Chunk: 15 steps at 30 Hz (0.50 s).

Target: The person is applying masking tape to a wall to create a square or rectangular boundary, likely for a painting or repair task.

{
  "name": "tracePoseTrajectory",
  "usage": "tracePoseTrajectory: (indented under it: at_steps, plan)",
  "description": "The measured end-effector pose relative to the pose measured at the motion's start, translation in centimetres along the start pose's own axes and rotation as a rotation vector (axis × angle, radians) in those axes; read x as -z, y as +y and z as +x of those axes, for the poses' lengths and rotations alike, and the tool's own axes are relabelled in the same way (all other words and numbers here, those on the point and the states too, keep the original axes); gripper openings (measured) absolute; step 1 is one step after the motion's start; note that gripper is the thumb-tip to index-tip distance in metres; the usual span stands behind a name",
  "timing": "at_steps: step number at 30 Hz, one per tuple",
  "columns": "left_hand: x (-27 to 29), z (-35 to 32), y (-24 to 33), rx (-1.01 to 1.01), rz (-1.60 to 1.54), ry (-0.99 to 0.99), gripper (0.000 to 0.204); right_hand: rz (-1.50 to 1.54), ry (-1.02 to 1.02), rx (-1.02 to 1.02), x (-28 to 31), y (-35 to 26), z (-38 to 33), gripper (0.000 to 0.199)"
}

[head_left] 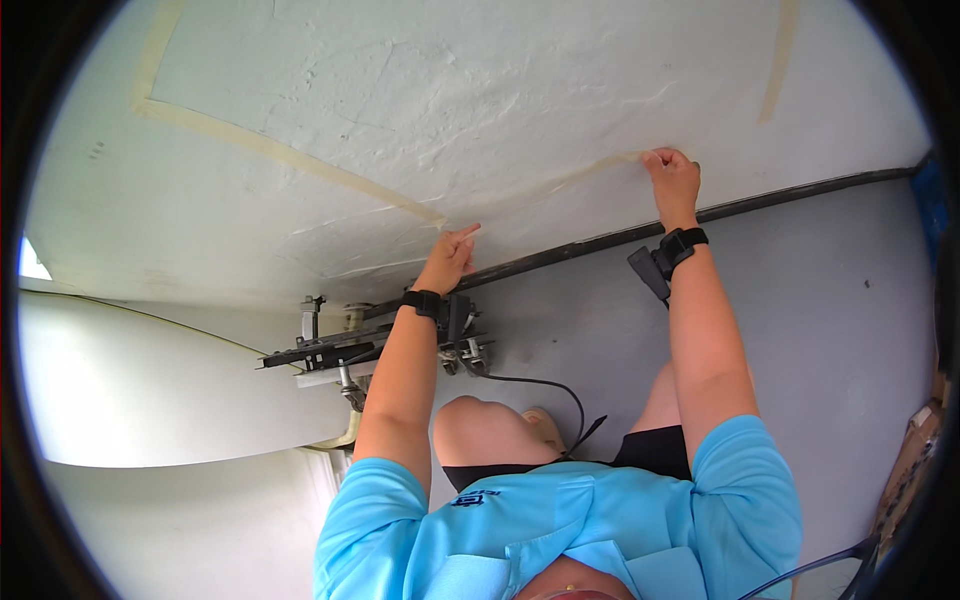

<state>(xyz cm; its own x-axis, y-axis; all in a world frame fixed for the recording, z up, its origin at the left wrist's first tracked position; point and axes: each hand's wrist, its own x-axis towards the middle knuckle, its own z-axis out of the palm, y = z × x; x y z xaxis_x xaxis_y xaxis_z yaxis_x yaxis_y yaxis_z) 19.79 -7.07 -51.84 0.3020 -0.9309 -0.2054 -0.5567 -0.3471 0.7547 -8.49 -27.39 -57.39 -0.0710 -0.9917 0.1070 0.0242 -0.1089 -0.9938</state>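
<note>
A length of masking tape [590,173] stretches across the lower part of the white wall [480,80]. Its right end is pinched between the thumb and fingers of my right hand [674,182]. My left hand [450,258] is at the wall by the tape's left part, index finger stretched out, other fingers partly bent and nothing seen in them. Just above it ends a stuck strip of tape [300,160], which runs up to a corner at the upper left. Another strip [778,70] hangs down the wall at the upper right. Black straps circle both wrists.
Dark edging [580,246] runs along the wall's foot above the grey floor [800,300]. Metal brackets with clamps [350,350] stand below my left forearm, beside a rounded white body [170,380]. A black cable [530,380] lies by my knees. Cardboard [910,460] leans far right.
</note>
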Motion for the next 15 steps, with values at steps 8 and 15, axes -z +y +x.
tracePoseTrajectory:
  at_steps: [8, 15]
  plan:
    - [-0.6, -0.1, 0.2, 0.113, -0.429, 0.229, 0.02, -0.028, -0.007, -0.004, 0.2, 1.4, 0.6, 0.021]
    - [-0.5, 0.4, 0.8, 0.146, -0.34, 0.379, 0.014, -0.007, -0.019, -0.076, 0.2, 0.9, 0.4, 0.021]
